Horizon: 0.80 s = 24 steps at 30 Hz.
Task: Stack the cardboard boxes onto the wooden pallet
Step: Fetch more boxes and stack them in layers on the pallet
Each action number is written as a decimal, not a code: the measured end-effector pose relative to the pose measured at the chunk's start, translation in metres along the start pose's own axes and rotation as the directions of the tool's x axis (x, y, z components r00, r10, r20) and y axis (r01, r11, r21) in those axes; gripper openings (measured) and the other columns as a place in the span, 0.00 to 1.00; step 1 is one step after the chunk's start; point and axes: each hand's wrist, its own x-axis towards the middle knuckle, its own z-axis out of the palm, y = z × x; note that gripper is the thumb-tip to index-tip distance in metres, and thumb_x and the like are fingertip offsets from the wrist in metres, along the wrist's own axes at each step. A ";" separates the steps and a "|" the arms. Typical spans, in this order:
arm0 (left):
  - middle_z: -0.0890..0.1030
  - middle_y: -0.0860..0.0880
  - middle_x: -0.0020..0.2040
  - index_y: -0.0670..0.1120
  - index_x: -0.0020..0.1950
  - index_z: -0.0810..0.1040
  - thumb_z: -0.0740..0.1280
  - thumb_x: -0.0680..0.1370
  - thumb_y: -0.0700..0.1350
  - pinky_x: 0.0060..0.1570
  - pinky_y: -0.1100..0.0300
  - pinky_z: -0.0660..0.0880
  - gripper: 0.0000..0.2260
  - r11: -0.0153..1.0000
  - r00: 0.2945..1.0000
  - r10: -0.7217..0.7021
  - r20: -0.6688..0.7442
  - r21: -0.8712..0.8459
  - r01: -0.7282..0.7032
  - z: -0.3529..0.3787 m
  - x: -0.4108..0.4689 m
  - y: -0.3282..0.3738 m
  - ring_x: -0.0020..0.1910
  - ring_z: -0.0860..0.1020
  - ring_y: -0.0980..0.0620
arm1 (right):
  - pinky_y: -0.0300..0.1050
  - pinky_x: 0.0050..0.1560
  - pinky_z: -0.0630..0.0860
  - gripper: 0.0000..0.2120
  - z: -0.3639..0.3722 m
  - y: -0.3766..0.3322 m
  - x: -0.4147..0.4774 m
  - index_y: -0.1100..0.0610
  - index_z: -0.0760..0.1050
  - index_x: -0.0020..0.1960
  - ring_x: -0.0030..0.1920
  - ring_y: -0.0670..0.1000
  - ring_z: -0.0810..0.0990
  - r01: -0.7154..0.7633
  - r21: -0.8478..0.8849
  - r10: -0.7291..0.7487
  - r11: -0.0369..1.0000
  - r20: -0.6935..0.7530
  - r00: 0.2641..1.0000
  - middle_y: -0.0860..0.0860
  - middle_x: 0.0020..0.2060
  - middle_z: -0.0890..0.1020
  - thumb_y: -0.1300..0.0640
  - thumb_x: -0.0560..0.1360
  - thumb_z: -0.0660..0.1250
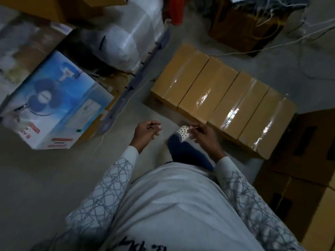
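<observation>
Several taped cardboard boxes (223, 98) stand side by side in a row on the floor, right of centre. My left hand (147, 132) hangs over the bare floor left of the row, fingers loosely curled and empty. My right hand (203, 134) hovers just short of the near edge of the boxes, fingers loosely curled, holding nothing. No wooden pallet shows clearly in view.
A blue fan carton (54, 105) lies at the left. Plastic-wrapped bundles (126, 33) stand behind it. Dark brown cartons (306, 169) are stacked at the right and another one (244, 28) sits at the back. White cords trail across the grey floor (45, 178). My foot in a white perforated shoe (182, 132) is below my hands.
</observation>
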 end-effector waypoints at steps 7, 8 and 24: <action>0.85 0.42 0.51 0.48 0.53 0.82 0.69 0.80 0.40 0.37 0.65 0.76 0.05 0.996 0.996 -0.054 0.071 0.078 0.048 -0.022 0.111 0.098 0.41 0.82 0.54 | 0.51 0.54 0.83 0.09 -0.037 -0.081 0.140 0.52 0.80 0.61 0.52 0.53 0.85 -0.095 0.089 0.108 0.991 -0.156 0.982 0.54 0.53 0.85 0.54 0.83 0.67; 0.85 0.42 0.51 0.47 0.55 0.83 0.70 0.80 0.41 0.37 0.65 0.76 0.05 0.996 0.995 -0.060 0.077 0.078 0.054 -0.026 0.131 0.110 0.41 0.82 0.54 | 0.53 0.55 0.83 0.08 -0.039 -0.091 0.158 0.51 0.80 0.60 0.53 0.54 0.85 -0.108 0.076 0.120 0.991 -0.164 0.979 0.53 0.53 0.86 0.53 0.83 0.67; 0.72 0.39 0.73 0.43 0.73 0.71 0.60 0.81 0.58 0.66 0.43 0.68 0.26 0.691 0.959 -0.247 -0.141 0.668 0.276 0.069 0.735 -0.064 0.70 0.70 0.37 | 0.47 0.54 0.76 0.15 0.039 0.141 0.625 0.55 0.78 0.66 0.53 0.55 0.83 -0.504 0.059 0.491 0.862 -0.346 0.800 0.54 0.56 0.85 0.52 0.81 0.68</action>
